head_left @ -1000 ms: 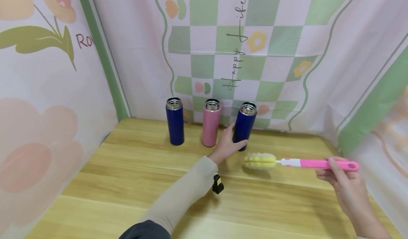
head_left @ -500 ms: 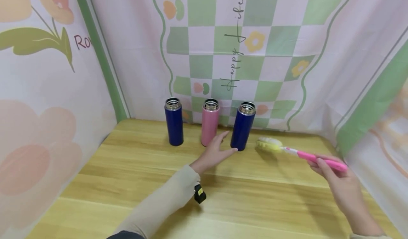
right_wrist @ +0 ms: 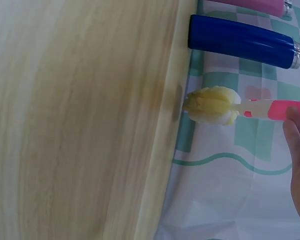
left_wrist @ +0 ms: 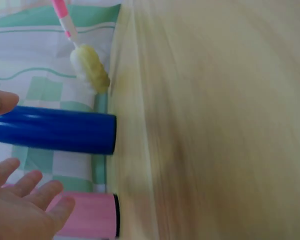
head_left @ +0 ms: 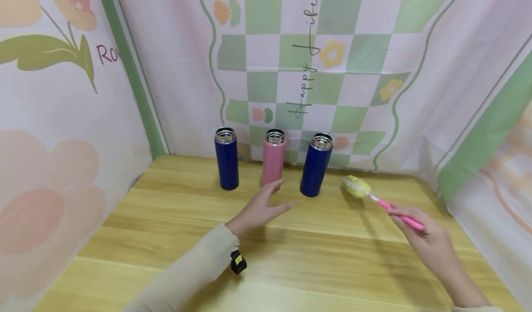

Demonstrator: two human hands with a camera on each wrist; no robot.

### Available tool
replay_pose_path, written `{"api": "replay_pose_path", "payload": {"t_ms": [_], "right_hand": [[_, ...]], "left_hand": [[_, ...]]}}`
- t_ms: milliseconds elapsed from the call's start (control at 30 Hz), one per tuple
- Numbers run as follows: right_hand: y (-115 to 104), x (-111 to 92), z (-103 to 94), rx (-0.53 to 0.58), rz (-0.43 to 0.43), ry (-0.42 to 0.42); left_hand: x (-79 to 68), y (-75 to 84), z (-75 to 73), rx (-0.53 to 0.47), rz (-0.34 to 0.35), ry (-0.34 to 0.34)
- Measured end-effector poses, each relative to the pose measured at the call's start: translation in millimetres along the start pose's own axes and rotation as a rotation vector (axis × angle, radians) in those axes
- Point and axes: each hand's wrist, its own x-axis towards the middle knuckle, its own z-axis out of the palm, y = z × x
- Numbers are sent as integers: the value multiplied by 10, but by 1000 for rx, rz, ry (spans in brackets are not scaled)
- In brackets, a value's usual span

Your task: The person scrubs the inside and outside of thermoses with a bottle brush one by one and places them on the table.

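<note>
My right hand (head_left: pixel 424 235) grips the pink handle of a bottle brush (head_left: pixel 401 216). Its yellow and white sponge head (right_wrist: pixel 212 105) points toward the back of the table, right of the nearer blue bottle. My left hand (head_left: pixel 257 210) holds nothing; its fingers are spread in front of the pink bottle (head_left: pixel 273 159) and overlap its base in the head view. To the right of that hand stands a lidless blue bottle (head_left: pixel 316 166), its steel mouth uncovered. Another blue bottle (head_left: pixel 227 162) stands at the left end of the row. All three are upright.
The wooden table (head_left: pixel 174 238) ends at the back against a curtain with green checks (head_left: pixel 266 53). Printed cloth (head_left: pixel 50 164) hangs on the left side and more on the right (head_left: pixel 482 131). A black device (head_left: pixel 238 261) is on my left wrist.
My left hand has let go of the right blue bottle and drawn back to the left. My right hand has shifted left, and the brush has turned so its head points farther back.
</note>
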Motion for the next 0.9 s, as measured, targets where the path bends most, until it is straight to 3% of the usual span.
{"api": "replay_pose_path", "payload": {"t_ms": [133,200,467,700,900], "right_hand": [[29,17,52,-63,-124,-14],[30,20,70,-81,-140,-23],[41,-28,98,-122,-142,-57],[25,-177,109,-201,-35,-122],[-4,-253,141,-252,-43,-193]], "left_hand": [[-65,-50,-86,32,9,-3],[-95,-71,-130,52,2,-1],[-200,-175,-289,88,-44,17],[-290,-279,-409,69,-34,44],[-346,-358,-458,96,-26,38]]}}
